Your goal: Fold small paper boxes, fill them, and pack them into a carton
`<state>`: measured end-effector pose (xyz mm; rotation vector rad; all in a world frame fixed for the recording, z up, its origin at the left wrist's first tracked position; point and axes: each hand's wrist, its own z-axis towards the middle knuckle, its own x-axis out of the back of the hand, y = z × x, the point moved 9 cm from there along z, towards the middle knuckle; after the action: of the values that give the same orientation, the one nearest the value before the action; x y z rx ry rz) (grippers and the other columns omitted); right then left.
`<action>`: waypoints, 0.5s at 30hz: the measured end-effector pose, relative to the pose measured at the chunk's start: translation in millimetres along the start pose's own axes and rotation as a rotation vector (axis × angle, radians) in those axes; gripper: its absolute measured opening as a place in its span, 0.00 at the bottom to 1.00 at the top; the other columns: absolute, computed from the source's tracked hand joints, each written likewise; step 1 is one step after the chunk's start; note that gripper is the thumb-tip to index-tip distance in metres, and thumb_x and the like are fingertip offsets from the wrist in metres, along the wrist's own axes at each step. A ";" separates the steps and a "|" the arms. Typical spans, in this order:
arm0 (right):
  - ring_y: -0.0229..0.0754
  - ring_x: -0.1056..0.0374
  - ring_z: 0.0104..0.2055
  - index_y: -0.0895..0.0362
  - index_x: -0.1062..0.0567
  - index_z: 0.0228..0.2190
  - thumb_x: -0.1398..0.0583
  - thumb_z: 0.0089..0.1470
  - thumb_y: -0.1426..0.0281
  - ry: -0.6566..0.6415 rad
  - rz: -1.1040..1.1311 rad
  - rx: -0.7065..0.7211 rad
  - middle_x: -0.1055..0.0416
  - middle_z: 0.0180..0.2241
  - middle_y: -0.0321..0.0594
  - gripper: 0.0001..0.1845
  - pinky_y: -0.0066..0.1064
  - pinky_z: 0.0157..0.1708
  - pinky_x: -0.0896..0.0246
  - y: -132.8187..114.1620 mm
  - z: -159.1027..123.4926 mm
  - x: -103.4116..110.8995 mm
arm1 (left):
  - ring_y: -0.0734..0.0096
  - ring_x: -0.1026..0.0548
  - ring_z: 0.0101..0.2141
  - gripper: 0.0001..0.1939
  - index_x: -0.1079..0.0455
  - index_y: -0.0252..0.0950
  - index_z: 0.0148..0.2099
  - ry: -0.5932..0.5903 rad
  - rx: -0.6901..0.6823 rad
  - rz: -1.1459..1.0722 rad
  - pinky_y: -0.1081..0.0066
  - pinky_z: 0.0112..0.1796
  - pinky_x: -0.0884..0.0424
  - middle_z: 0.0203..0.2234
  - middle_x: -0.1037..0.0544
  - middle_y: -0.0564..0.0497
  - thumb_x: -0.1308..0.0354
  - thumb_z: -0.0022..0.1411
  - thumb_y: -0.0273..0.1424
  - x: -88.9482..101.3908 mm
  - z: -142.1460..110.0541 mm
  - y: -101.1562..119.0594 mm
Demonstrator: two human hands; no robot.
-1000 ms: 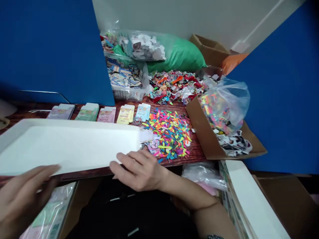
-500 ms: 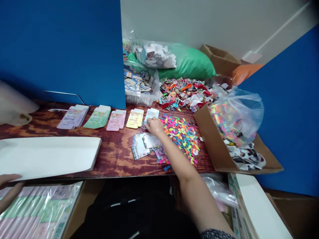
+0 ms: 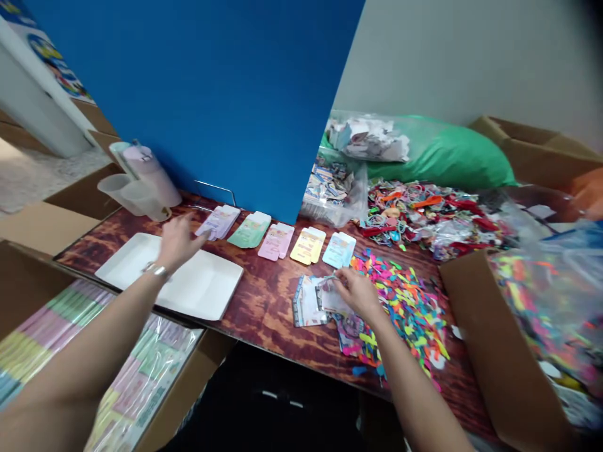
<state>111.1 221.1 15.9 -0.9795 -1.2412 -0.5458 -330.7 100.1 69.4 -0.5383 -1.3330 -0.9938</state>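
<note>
My left hand (image 3: 179, 242) is over the back edge of a shallow white tray (image 3: 207, 282), fingers apart and nothing in them. Its fingertips point toward the purple folded cartons (image 3: 219, 221). My right hand (image 3: 357, 292) has its fingers drawn together at the top of some printed cards or clear sleeves (image 3: 311, 304); whatever it pinches is too small to make out. Just behind it lie light-blue cartons (image 3: 339, 250). A heap of small neon-coloured pieces (image 3: 405, 301) spreads to its right.
Green (image 3: 250, 230), pink (image 3: 276, 241) and yellow cartons (image 3: 308, 245) continue the row. Plastic cups (image 3: 141, 198) stand at the back left. A cardboard box (image 3: 499, 351) borders the right side. Charms and cords (image 3: 424, 210) pile up behind. A blue panel (image 3: 211, 94) rises at the back.
My left hand has let go of the white tray's edge and moved over it; the tray now lies on the table. My right hand has come back from the blue cartons to the cards. The view has swung left.
</note>
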 end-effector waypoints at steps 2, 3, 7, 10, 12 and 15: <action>0.44 0.28 0.40 0.54 0.24 0.43 0.44 0.61 0.64 0.028 -0.014 0.024 0.24 0.38 0.41 0.13 0.29 0.35 0.39 -6.2 -9.1 -1.6 | 0.41 0.40 0.61 0.48 0.46 0.24 0.66 -0.054 0.046 0.001 0.53 0.58 0.41 0.62 0.38 0.29 0.52 0.56 0.57 -32.2 32.7 17.8; 0.44 0.28 0.41 0.53 0.25 0.47 0.45 0.62 0.63 0.040 -0.034 0.028 0.24 0.41 0.42 0.15 0.30 0.36 0.38 -9.6 -14.0 -2.2 | 0.36 0.41 0.61 0.52 0.48 0.22 0.66 -0.083 0.078 0.002 0.50 0.56 0.41 0.63 0.40 0.26 0.50 0.54 0.59 -47.4 45.0 21.2; 0.45 0.28 0.47 0.51 0.33 0.59 0.45 0.63 0.64 0.066 -0.082 0.060 0.27 0.49 0.44 0.23 0.31 0.40 0.33 -21.4 -34.1 -5.4 | 0.31 0.33 0.54 0.58 0.45 0.19 0.62 -0.196 0.153 0.006 0.49 0.51 0.37 0.54 0.33 0.21 0.45 0.46 0.64 -87.5 65.7 17.7; 0.46 0.29 0.50 0.53 0.32 0.57 0.45 0.63 0.65 0.072 -0.060 0.073 0.29 0.51 0.45 0.22 0.33 0.45 0.32 -22.6 -44.7 -9.6 | 0.32 0.33 0.54 0.57 0.43 0.20 0.61 -0.218 0.163 0.027 0.52 0.51 0.37 0.53 0.33 0.21 0.46 0.45 0.65 -92.7 65.6 8.4; 0.46 0.29 0.50 0.54 0.31 0.57 0.45 0.63 0.65 0.064 -0.058 0.067 0.28 0.50 0.45 0.22 0.34 0.46 0.31 -20.9 -47.9 -13.2 | 0.30 0.34 0.55 0.58 0.44 0.21 0.61 -0.227 0.168 0.043 0.51 0.51 0.38 0.54 0.34 0.21 0.46 0.43 0.66 -92.1 65.1 3.2; 0.48 0.29 0.50 0.54 0.32 0.58 0.45 0.63 0.65 0.062 -0.084 0.078 0.28 0.50 0.46 0.22 0.36 0.44 0.30 -21.6 -48.6 -16.1 | 0.27 0.35 0.55 0.59 0.45 0.21 0.61 -0.251 0.162 0.052 0.49 0.51 0.40 0.54 0.34 0.20 0.44 0.42 0.65 -91.7 68.4 -0.5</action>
<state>114.9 166.4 6.6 -0.8425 -1.2434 -0.5843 -362.5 181.5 -4.5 -0.5848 -1.5987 -0.7857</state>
